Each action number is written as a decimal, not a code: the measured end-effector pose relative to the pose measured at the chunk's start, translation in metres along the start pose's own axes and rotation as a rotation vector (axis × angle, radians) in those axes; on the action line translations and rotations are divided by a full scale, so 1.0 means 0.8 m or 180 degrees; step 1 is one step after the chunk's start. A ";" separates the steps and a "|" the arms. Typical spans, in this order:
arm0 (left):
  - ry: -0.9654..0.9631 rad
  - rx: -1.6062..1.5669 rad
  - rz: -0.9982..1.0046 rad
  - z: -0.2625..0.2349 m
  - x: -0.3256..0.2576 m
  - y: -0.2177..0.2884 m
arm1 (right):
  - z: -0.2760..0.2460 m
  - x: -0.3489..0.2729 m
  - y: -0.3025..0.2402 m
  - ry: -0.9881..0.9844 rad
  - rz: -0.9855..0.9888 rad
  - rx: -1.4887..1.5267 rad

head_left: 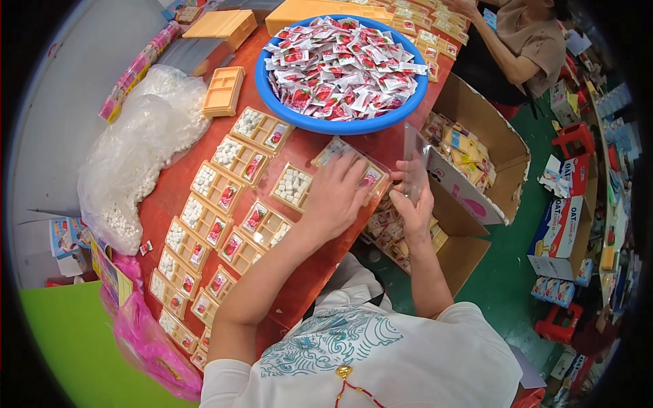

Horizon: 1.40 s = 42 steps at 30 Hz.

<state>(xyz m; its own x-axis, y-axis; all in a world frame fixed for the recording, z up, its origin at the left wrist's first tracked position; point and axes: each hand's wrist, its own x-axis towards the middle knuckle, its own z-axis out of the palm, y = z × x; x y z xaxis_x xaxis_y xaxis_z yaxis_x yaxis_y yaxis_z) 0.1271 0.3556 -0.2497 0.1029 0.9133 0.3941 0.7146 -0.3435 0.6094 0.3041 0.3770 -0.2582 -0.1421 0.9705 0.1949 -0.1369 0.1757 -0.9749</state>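
My left hand (335, 194) lies with fingers spread over a compartment tray (371, 190) near the table edge. The tray seems covered by a clear film or lid, and a strawberry-print sachet (371, 177) shows in it beside my fingertips. To the right, my right hand (413, 204) grips a clear plastic lid (413, 146), thumb on the near side, held upright past the table edge. Just left of my left hand sits another tray with white cubes (292, 185). Part of the covered tray is hidden under my left hand.
Rows of filled trays (219, 190) run down the table's left. A blue basin (272, 109) heaped with sachets stands behind. A plastic bag of white pieces (136, 136) lies at far left. Cardboard boxes (507, 183) of packed trays stand at right; another person (524, 58) works beyond.
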 end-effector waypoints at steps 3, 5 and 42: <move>-0.0664 0.1140 0.0068 0.023 0.012 -0.015 | -0.014 -0.001 0.001 0.0026 -0.0043 -0.0114; -0.0633 0.1285 0.0163 0.032 0.015 -0.029 | -0.020 -0.003 0.000 0.0041 -0.0021 -0.0236; 0.0792 -0.1953 -0.1131 -0.127 -0.134 0.059 | 0.114 -0.071 -0.036 -0.1831 0.1622 0.0922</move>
<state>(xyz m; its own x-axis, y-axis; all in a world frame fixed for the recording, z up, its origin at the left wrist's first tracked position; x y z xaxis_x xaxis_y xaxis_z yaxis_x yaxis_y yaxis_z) 0.0798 0.2192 -0.1935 -0.2735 0.9405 0.2018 0.1542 -0.1642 0.9743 0.2265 0.3018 -0.2315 -0.7249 0.6694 -0.1628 -0.1561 -0.3897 -0.9076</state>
